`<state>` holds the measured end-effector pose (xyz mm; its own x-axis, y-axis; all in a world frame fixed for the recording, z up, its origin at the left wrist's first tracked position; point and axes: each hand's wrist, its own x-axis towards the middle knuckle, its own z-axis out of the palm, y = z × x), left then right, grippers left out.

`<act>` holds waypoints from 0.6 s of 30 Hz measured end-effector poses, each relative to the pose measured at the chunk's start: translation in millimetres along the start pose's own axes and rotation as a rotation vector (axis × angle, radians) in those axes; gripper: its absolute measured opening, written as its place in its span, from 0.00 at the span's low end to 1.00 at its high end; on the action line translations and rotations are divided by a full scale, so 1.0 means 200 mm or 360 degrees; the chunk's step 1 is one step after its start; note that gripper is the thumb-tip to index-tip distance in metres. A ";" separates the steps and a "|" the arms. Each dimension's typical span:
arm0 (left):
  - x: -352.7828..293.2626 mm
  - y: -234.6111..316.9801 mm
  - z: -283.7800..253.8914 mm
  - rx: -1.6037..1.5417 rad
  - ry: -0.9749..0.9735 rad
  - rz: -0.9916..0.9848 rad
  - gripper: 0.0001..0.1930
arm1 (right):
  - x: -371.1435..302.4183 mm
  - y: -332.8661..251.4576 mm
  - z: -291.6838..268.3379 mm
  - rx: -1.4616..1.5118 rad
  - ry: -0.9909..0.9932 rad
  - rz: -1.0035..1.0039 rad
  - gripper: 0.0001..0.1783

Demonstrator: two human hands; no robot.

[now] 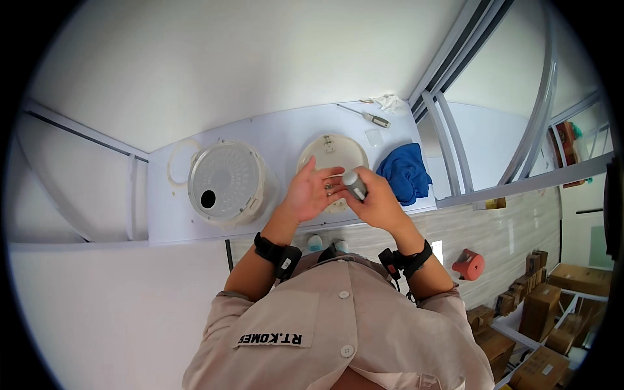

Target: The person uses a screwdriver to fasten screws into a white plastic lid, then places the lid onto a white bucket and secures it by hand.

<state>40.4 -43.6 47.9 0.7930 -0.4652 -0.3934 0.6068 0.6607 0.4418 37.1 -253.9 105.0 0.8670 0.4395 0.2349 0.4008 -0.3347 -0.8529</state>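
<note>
My left hand (311, 195) is held palm up with its fingers stretched out and apart. Small shiny bits (329, 187), too small to name, show at its fingers. Close by on its right, my right hand (381, 203) is wrapped round a grey-handled screwdriver (354, 184). The rounded handle end points up; its shaft is hidden. Below both hands lies a round cream-white lid (341, 151) with a metal fitting near its far edge; the hands cover part of it. To the left stands a round white tub (255, 201) with a translucent ribbed top (224, 170) and a black round spot.
A blue cloth (404, 174) lies bunched at the white table's (286, 130) right. Behind it are a second screwdriver (376, 119), a small clear square piece (374, 137) and crumpled white tissue (390, 103). A pale ring (174, 162) leans by the tub. Metal frames flank the table; cardboard boxes (539, 312) stand at lower right.
</note>
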 end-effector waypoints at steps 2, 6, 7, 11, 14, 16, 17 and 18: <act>0.00 -0.01 -0.02 -0.0021 -0.0059 -0.0001 0.42 | 0.01 0.01 0.05 -0.0284 -0.0019 -0.0078 0.23; -0.01 -0.02 -0.02 -0.0065 -0.0060 0.0026 0.41 | 0.01 0.05 0.11 -0.0452 -0.0102 -0.0057 0.22; -0.02 -0.03 -0.03 -0.0058 -0.0070 0.0041 0.41 | 0.01 0.06 0.12 -0.0467 -0.0090 -0.0066 0.22; -0.02 -0.04 -0.02 0.0009 -0.0075 0.0099 0.39 | 0.02 0.10 0.16 -0.0472 -0.0036 -0.0080 0.23; -0.01 -0.05 0.00 0.0144 -0.0011 0.0172 0.36 | 0.03 0.10 0.18 -0.0539 -0.0087 -0.0039 0.23; -0.01 -0.06 0.02 0.0221 0.0057 0.0196 0.34 | 0.03 0.11 0.19 -0.0524 -0.0051 -0.0036 0.23; -0.02 -0.06 0.03 0.0243 0.0096 0.0192 0.33 | 0.03 0.11 0.19 -0.0516 -0.0032 -0.0034 0.23; -0.01 -0.06 0.04 0.0265 0.0135 0.0187 0.32 | 0.04 0.10 0.19 -0.0454 -0.0017 -0.0011 0.22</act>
<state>31.1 -55.2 49.9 0.8555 -0.3351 -0.3947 0.5169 0.5979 0.6127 40.2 -225.9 71.4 0.8615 0.4507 0.2339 0.4748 -0.5520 -0.6855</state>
